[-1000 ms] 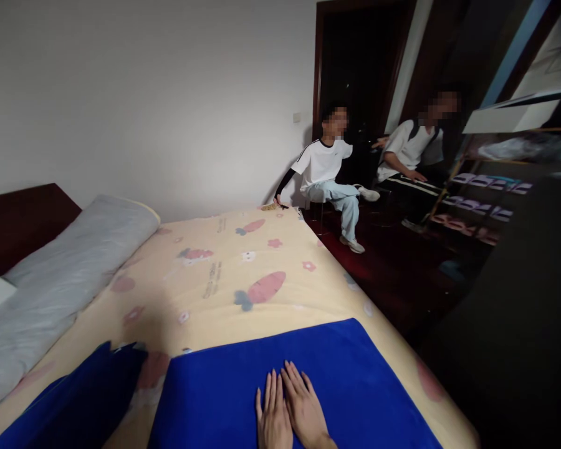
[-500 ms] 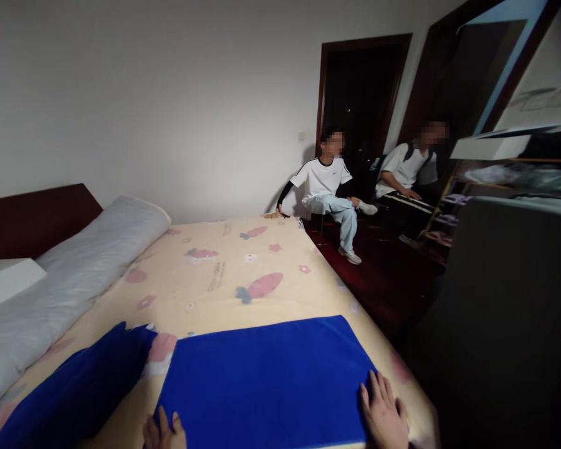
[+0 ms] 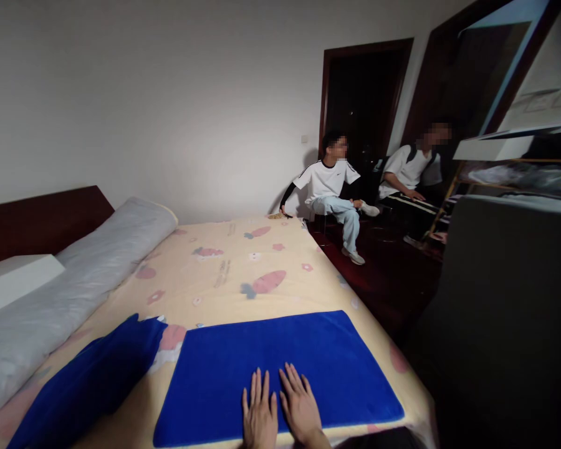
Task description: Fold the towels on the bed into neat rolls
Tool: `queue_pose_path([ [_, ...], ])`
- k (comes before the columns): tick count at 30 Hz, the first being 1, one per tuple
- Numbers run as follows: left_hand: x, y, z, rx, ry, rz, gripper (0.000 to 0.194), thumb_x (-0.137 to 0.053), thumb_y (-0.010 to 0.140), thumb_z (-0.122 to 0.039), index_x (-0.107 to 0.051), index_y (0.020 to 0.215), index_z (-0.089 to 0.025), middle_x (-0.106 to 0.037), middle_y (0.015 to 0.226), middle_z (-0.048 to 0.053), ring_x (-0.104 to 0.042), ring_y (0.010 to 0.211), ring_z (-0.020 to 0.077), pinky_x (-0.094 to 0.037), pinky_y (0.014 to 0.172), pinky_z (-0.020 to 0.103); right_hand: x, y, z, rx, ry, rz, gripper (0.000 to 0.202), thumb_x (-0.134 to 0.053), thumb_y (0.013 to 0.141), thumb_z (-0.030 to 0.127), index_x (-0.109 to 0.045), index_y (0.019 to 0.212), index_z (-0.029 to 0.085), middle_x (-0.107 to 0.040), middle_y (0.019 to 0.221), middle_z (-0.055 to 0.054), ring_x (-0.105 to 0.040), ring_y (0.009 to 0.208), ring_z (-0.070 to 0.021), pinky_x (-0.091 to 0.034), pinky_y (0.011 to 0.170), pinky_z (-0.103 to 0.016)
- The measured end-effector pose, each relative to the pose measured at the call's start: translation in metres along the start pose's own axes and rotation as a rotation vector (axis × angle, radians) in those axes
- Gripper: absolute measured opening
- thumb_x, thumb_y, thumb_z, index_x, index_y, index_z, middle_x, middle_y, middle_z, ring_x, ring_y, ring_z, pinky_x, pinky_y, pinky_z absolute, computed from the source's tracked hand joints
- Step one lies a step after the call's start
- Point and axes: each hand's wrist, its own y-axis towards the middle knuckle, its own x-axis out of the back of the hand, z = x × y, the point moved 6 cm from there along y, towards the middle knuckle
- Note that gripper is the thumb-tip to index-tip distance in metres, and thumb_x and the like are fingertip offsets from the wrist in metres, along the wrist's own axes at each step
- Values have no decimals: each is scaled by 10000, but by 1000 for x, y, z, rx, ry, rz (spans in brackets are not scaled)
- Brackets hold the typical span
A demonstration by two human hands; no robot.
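A blue cloth (image 3: 336, 349) lies flat and smooth near the front edge of the bed. On its near middle part rests my left hand (image 3: 260, 408), palm down with fingers stretched out. Close beside it, my right hand (image 3: 300, 402) lies flat on the same cloth, fingers extended and pointing away from me. Neither hand grips anything. To the left is a second blue cloth (image 3: 98, 374), crumpled in a loose heap on the patterned bed sheet (image 3: 224, 293).
A long grey pillow (image 3: 112, 255) and a white box (image 3: 23, 284) lie near the dark headboard (image 3: 42, 218). Two seated people, one person (image 3: 331, 181) and another person (image 3: 411, 178), are beyond the bed. A dark panel (image 3: 509, 312) and a shelf (image 3: 490, 162) stand at right.
Both hands have moved inward from the blue cloth's left and right edges to its near middle, where they now lie side by side. The cloth's near edge shows more fully.
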Motion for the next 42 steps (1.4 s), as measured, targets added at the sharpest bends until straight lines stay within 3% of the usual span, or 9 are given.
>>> queue_pose_path([
  [6,39,-13,175,713,-99,-199,657,-246,913,-446,-178,1526,-220,-264,1586,134,-262,1462,282,-274,1126,622,61,-51,-166,-489,-210,-309,686,-219,897,495,-455,1440,148,-394,1527,-141,-312,1433,-292,-269,1120,-521],
  [9,54,-21,211,751,-101,-323,707,-294,887,-447,-80,1536,-265,-268,1589,123,-295,1445,320,-266,1112,655,76,-76,-221,-616,-185,-350,714,-162,881,526,-452,1436,183,-428,1508,-119,-328,1426,-266,-266,1116,-515],
  [13,54,-14,173,647,-74,-394,697,-312,893,-410,-29,1527,-338,-249,1600,73,-333,1433,307,-321,1072,641,81,-73,-204,-684,-213,-415,699,-123,902,495,-462,1430,186,-401,1516,-150,-303,1435,-290,-250,1104,-565],
  [20,22,9,21,134,25,-248,534,-215,960,-349,-268,1489,-303,-294,1581,43,-311,1449,200,-268,1138,543,37,-10,-42,-131,-34,-80,528,-253,974,378,-383,1479,294,-315,1573,-42,-259,1457,-227,-282,1138,-472],
  [24,-1,20,-23,-139,-23,-13,522,-247,956,-316,-268,1476,-361,-300,1575,-15,-323,1441,168,-314,1138,473,15,12,15,93,128,96,508,-301,990,358,-315,1498,341,-318,1563,-18,-291,1444,-219,-289,1150,-452],
  [27,2,35,5,-128,3,39,519,-239,956,-331,-296,1471,-358,-301,1577,-5,-311,1447,177,-289,1151,495,19,22,-3,110,125,132,498,-307,986,348,-367,1480,321,-369,1538,-23,-327,1428,-214,-297,1145,-452],
  [35,64,47,205,444,115,-161,611,-155,945,-473,-237,1512,-261,-327,1582,74,-314,1449,225,-342,1106,523,83,-11,-200,-328,-228,-285,642,-244,937,501,-507,1393,136,-502,1452,-119,-381,1399,-261,-324,1103,-470],
  [39,64,45,212,508,120,-144,616,-113,952,-463,-305,1493,-239,-362,1564,89,-340,1436,241,-358,1084,552,83,-17,-205,-359,-275,-364,649,-197,942,453,-507,1380,88,-496,1450,-155,-382,1398,-275,-313,1108,-477],
  [42,58,48,176,434,160,-197,609,-108,961,-437,-321,1487,-215,-365,1557,106,-357,1427,263,-356,1072,585,70,-4,-167,-350,-245,-364,590,-193,955,348,-499,1390,92,-458,1479,-156,-341,1421,-268,-294,1123,-484],
])
